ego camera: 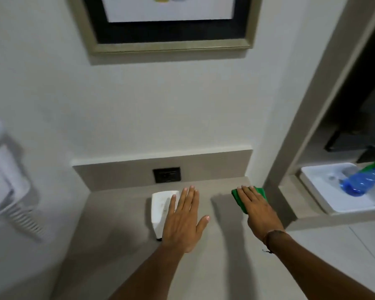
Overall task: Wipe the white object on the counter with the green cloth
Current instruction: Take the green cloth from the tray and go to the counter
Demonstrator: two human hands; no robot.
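A person is standing over a beige table (121,230) set against a white wall, both bare forearms reaching forward. The left hand (183,221) is lying flat, palm down, fingers (189,198) released and spread, thumb out to the right; it is covering the right edge of a white object (161,207), which is lying flat on the table near the back, just in front of a dark wall socket (166,174). Whether the palm is pressing on the object or only hovering over it is unclear. The right hand (259,213) is also lying open and flat, its fingers extended over a green cloth (239,199) near the back right corner of the table, well apart from the white object; the cloth is showing past the fingertips and along the hand's left side. A dark band (273,234) is circling the right wrist. To the right, a white tray (325,198) is sitting on a lower ledge, holding a blue spray bottle (363,181) with a green top, tilted on its side. A framed picture (169,24) is hanging above, and a blurred white wall-mounted unit (2,174) is showing at the left edge.
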